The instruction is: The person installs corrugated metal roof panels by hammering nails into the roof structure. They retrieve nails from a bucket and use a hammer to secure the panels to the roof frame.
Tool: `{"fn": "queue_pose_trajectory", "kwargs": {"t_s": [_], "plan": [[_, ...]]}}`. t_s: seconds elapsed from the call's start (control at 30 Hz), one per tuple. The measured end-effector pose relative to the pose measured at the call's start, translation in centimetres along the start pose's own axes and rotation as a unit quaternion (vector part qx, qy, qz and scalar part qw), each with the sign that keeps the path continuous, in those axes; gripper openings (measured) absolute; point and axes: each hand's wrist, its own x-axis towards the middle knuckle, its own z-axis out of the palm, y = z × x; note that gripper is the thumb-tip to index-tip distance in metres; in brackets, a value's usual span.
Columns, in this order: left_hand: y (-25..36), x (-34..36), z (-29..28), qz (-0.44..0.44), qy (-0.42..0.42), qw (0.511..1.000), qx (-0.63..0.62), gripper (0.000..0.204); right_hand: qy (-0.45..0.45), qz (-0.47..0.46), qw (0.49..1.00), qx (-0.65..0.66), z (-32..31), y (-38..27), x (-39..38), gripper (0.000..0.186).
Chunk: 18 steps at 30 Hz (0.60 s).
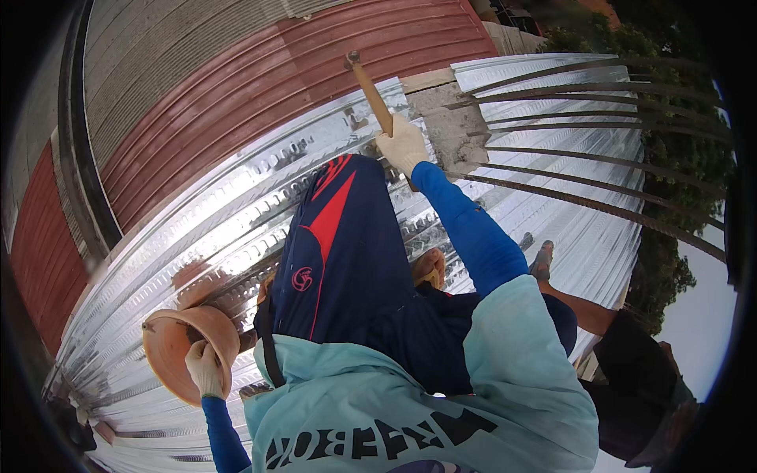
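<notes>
My right hand [404, 144], in a white knit glove, is closed around the wooden handle of a hammer [372, 94]. The hammer's small dark head points away from me, over the red roofing sheets. At the lower left, my left hand [204, 369], also gloved, reaches into the mouth of a tilted orange plastic bucket [164, 356]. Its fingertips are near dark contents at the bottom, and whether they grip anything is not clear. Beneath me lies shiny ribbed metal decking [236, 201], with rows of embossed marks.
Several long rebar rods [583, 162] stick out at the right beside a rough concrete block [448, 118]. Red corrugated roofing [260, 94] and a dark steel beam [79, 142] are beyond the decking. Another person's leg [579, 311] is close on my right. Trees stand past the right edge.
</notes>
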Motion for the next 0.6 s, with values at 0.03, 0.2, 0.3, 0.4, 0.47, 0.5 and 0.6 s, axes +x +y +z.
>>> {"fn": "queue_pose_trajectory", "kwargs": {"t_s": [0.03,0.2,0.3,0.4,0.47,0.5,0.6], "plan": [[0.6,1.3,1.0,0.024,-0.025,0.999,0.037,0.024,-0.015,-0.033,0.999,-0.024,-0.6,-1.1,0.6,0.026],[13.8,4.8,14.2,0.202,-0.173,0.954,0.139,0.025,-0.102,-0.143,0.984,-0.006,-7.3,-6.0,-0.1,0.026],[18.4,2.2,23.3,0.263,-0.32,0.892,0.184,0.025,-0.143,-0.081,0.986,-0.028,-13.1,-2.8,-6.5,0.026],[21.7,-0.3,27.5,0.302,-0.381,0.848,0.209,0.026,-0.15,-0.076,0.985,-0.036,-16.2,-2.3,-10.3,0.029],[23.2,-1.5,29.0,0.319,-0.399,0.832,0.216,0.026,-0.133,-0.113,0.985,-0.002,-14.4,0.8,-11.6,0.032],[23.8,-2.2,29.7,0.327,-0.408,0.824,0.22,0.026,-0.148,-0.071,0.986,-0.012,-15.2,0.7,-12.8,0.035],[23.3,-2.3,29.5,0.324,-0.399,0.82,0.252,0.027,-0.149,-0.029,0.988,0.015,-13.5,2.6,-15.2,0.035]]}}
